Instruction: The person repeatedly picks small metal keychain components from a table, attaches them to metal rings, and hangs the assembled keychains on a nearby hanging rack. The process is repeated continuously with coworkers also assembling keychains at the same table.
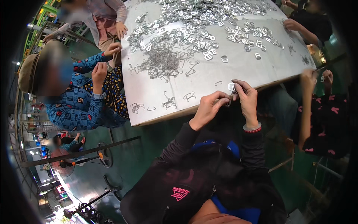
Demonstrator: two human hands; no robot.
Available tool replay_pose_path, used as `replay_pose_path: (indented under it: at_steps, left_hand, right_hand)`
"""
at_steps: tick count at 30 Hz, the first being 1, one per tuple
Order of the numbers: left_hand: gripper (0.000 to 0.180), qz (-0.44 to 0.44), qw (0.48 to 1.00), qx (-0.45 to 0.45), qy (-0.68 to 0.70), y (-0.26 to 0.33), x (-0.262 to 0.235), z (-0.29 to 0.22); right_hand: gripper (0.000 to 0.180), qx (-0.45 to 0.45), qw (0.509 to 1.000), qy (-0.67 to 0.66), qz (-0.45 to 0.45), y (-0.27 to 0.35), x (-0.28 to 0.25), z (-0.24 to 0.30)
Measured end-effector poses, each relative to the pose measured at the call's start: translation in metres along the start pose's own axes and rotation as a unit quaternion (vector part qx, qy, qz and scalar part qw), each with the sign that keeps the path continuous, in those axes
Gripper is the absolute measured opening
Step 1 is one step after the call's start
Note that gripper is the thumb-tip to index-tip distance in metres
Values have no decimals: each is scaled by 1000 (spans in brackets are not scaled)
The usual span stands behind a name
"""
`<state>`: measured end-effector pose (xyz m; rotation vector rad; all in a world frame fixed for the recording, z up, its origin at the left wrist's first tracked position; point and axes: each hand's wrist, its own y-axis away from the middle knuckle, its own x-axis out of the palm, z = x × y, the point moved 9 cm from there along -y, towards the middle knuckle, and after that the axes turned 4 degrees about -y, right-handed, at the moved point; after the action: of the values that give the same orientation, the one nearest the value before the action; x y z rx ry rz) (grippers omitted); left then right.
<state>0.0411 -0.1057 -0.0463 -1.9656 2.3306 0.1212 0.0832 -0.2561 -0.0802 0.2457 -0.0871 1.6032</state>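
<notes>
My right hand [247, 100] is closed in a pinch on a small silvery metal buckle [231, 86], held just over the table's near edge. Thumb and forefinger of my left hand [209, 108] are pressed together right beside it; what they grip is too small to make out. On the white-covered table [149, 87], a single bent wire hook [218, 83] lies just left of the buckle. Small clusters of wire hooks [189, 96] lie along the near side, and a large tangled heap of hooks [162, 61] sits farther back.
Loose metal buckles [190, 18] are heaped across the far part of the table. A person in a straw hat and blue patterned clothes [76, 112] sits at the left side. Other people's hands [292, 24] are around the table. A fan [105, 155] stands behind on the left.
</notes>
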Motion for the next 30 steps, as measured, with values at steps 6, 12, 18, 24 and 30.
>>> replay_pose_path:
  at_steps: [6, 12, 18, 24, 30]
  left_hand:
    - [12, 13, 1000, 23, 10, -3, 12, 0]
    - [11, 14, 998, 44, -53, 2, 2, 2]
    - [18, -10, 997, 77, 15, 9, -7, 2]
    - [13, -185, 925, 62, -325, -45, -119, 27]
    - [12, -172, 825, 20, -537, -74, -139, 67]
  right_hand:
    - [23, -28, 1000, 4, -10, 27, 10, 37]
    - [21, -39, 998, -27, -41, 37, 8, 39]
    - [17, -41, 992, -109, -41, 41, 10, 33]
    - [13, -36, 995, -81, -39, 42, 9, 36]
    - [12, -49, 995, -77, -31, 44, 6, 45]
